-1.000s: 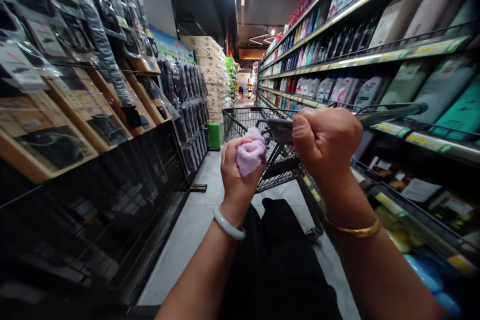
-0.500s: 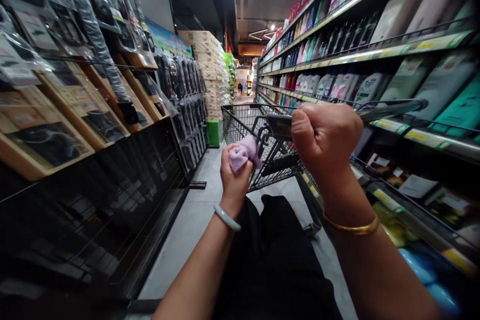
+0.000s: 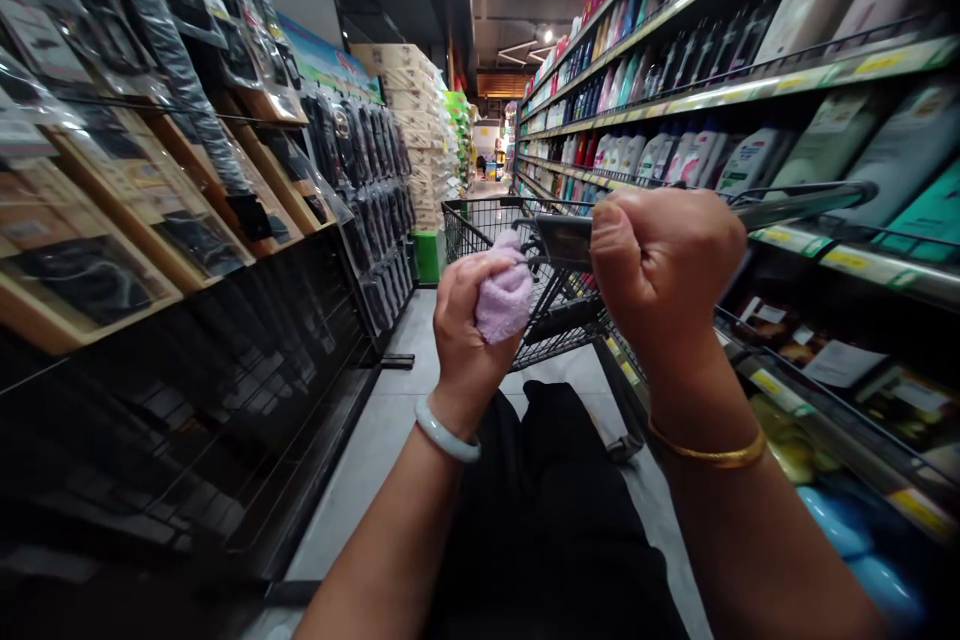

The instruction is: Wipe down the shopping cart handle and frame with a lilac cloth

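A bunched lilac cloth (image 3: 505,302) is gripped in my left hand (image 3: 469,335), at the left end of the cart's handle. My right hand (image 3: 664,265) is closed in a fist around the handle bar (image 3: 564,240) of a black wire shopping cart (image 3: 471,226). The cart stands ahead of me, turned at an angle, with its basket partly hidden by my hands. Whether the cloth touches the handle, I cannot tell.
Shelves of bottles (image 3: 697,155) line the right side, close to my right arm. On the left hang packaged goods (image 3: 360,150) above a dark panel (image 3: 187,420). Stacked cartons (image 3: 409,120) and a green box (image 3: 427,257) stand farther along the grey tiled floor (image 3: 360,480).
My left hand, with the cloth, has risen slightly and come closer to the handle, and its fingers have turned over the cloth. My right hand still grips the handle.
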A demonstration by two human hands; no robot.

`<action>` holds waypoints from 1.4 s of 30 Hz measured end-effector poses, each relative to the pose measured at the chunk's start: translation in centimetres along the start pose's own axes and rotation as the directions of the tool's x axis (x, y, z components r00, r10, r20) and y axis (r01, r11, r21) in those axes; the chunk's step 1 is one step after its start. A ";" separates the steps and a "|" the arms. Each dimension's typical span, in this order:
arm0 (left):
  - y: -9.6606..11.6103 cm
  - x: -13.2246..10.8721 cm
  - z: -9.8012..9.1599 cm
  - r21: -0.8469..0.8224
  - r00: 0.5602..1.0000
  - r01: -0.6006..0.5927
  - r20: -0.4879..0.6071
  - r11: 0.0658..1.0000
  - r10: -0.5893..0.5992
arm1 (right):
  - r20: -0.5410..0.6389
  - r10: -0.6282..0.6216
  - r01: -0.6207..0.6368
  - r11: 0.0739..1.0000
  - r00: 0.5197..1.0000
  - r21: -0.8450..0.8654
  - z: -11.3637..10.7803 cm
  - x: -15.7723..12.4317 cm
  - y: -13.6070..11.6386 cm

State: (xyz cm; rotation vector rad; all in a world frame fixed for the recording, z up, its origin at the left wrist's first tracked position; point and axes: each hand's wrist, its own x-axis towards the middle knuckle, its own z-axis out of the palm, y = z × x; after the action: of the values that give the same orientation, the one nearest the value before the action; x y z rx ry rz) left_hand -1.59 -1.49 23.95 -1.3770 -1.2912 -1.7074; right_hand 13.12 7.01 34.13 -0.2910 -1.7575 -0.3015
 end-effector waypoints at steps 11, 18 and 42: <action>-0.8 -1.7 0.1 -0.082 0.986 0.135 0.105 0.987 -0.126 | 0.020 0.037 -0.037 0.999 0.999 -0.028 -0.6 -0.2 0.4; -4.2 -2.5 -0.1 0.078 0.979 0.184 0.075 0.980 -0.190 | 0.026 0.022 -0.022 1.000 0.999 -0.002 -0.5 0.0 0.2; -4.5 -5.1 1.9 -0.155 0.901 0.433 0.048 0.888 -0.431 | 0.025 0.023 -0.024 0.999 0.999 0.039 -1.0 -0.2 0.5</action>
State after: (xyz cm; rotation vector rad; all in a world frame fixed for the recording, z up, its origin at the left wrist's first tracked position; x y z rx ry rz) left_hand -3.37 1.21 17.64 -1.2497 -1.5861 -2.1449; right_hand 14.26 7.14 34.19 -0.2878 -1.7808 -0.2475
